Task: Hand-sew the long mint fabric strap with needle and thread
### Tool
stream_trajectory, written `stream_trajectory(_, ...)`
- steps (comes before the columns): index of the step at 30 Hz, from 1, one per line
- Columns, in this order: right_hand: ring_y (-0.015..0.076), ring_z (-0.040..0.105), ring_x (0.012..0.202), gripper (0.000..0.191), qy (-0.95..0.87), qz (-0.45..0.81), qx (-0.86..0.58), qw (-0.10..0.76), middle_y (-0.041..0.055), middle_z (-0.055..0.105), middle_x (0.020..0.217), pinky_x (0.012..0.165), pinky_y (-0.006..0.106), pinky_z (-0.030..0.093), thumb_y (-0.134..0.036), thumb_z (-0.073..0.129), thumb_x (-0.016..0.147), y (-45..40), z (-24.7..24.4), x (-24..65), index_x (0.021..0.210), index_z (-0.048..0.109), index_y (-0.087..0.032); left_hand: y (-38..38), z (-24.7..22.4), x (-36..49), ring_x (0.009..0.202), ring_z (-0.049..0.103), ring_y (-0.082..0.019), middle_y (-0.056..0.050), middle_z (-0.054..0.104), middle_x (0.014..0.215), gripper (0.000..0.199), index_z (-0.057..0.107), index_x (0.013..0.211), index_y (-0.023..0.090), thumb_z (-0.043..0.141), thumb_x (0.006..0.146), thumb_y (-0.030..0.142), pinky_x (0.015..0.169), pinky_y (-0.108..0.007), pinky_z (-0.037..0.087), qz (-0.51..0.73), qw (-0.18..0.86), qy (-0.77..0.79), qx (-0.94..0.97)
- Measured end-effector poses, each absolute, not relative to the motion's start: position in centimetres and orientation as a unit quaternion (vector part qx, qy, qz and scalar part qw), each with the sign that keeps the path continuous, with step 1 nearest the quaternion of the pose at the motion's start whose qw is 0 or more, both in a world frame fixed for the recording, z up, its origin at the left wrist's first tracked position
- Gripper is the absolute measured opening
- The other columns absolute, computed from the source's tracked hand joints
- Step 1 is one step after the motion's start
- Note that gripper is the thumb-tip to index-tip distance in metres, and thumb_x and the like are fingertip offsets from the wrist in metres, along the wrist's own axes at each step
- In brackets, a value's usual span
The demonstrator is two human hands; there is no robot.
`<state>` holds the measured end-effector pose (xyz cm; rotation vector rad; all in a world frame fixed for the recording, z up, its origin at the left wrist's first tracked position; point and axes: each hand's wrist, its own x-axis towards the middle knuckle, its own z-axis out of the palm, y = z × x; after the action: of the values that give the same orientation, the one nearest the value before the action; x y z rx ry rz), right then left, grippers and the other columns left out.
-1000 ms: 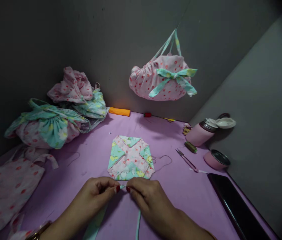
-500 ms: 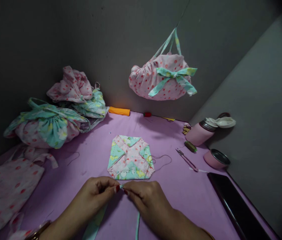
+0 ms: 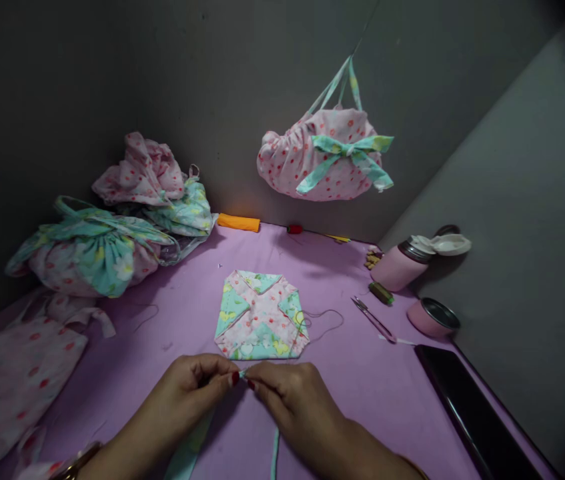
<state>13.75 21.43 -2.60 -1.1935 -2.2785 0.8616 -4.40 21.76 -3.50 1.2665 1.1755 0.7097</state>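
Note:
Both hands pinch a mint-green fabric strip (image 3: 275, 450) near the front of the purple-covered table. My left hand (image 3: 199, 383) has thumb and forefinger closed on it, and my right hand (image 3: 292, 397) grips it just to the right, fingertips almost meeting. A wider, flat part of the strip hangs below my left hand; a narrow, cord-like part runs down below my right hand. Just beyond the fingers lies a folded patchwork fabric piece (image 3: 263, 317), pink with mint floral corners, with a loose loop of thread (image 3: 329, 313) at its right side.
Fabric bags (image 3: 107, 250) are piled at left, near a pink dotted cloth (image 3: 17, 380). A pink bow bag (image 3: 332, 157) hangs at the back. On the right are a pink bottle (image 3: 399, 267), thread snips (image 3: 375, 320), a green spool (image 3: 381, 293), a pink cup (image 3: 432, 317) and a black phone-like slab (image 3: 472, 413).
Almost nothing differs. Both hands keep their pinch on the strip in the same place, and the whole view has shifted very slightly.

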Motion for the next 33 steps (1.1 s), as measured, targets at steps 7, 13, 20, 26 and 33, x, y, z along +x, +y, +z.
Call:
stream_trajectory(7,0.0166,0.063,0.067,0.027,-0.804,0.303,-0.468,0.208,0.0042,0.068,0.076,0.061,0.026,0.046,-0.019,0.044,0.085,21.1,-2.6,13.6,0.107,0.059,-0.020,21.5,-3.4,-4.6,0.066,0.059,-0.018,-0.003,0.069,0.070,0.020,0.069,0.076,0.016,0.053,0.078,0.028,0.061,-0.027,0.044,0.298,0.545,0.496,0.607)
stream_trajectory(13,0.0180,0.064,0.072,0.028,-0.809,0.298,-0.466,0.198,0.0049,0.068,0.083,0.064,0.028,0.046,-0.019,0.042,0.086,21.0,-2.6,13.4,0.109,0.056,-0.022,21.3,-3.2,-4.7,0.072,0.063,-0.017,-0.001,0.072,0.076,0.021,0.070,0.087,0.019,0.050,0.083,0.022,0.064,-0.024,0.047,0.292,0.515,0.472,0.653)
stream_trajectory(20,0.0168,0.063,0.070,0.022,-0.809,0.293,-0.467,0.203,0.0048,0.068,0.079,0.062,0.025,0.044,-0.020,0.040,0.087,21.0,-3.1,13.2,0.098,0.058,-0.020,20.7,-3.2,-4.5,0.060,0.060,-0.016,0.000,0.068,0.065,0.024,0.068,0.077,0.019,0.047,0.084,0.027,0.054,-0.023,0.044,0.247,0.433,0.526,0.688)
stream_trajectory(26,0.0143,0.057,0.058,0.019,-0.792,0.319,-0.472,0.220,0.0015,0.063,0.067,0.055,0.025,0.039,-0.020,0.042,0.085,20.8,-3.1,12.9,0.096,0.057,-0.019,20.4,-3.1,-4.4,0.053,0.056,-0.014,0.002,0.063,0.058,0.025,0.064,0.067,0.018,0.046,0.084,0.025,0.049,-0.021,0.038,0.238,0.375,0.532,0.721)
stream_trajectory(33,0.0078,0.035,0.042,0.028,-0.630,0.565,-0.438,0.302,-0.0074,0.040,0.048,0.043,0.019,0.030,-0.026,0.045,0.086,21.2,-3.5,11.8,0.112,0.049,-0.017,20.1,-3.0,-4.2,0.058,0.060,-0.014,0.000,0.067,0.065,0.025,0.066,0.073,0.018,0.045,0.086,0.020,0.055,-0.021,0.043,0.257,0.408,0.475,0.736)
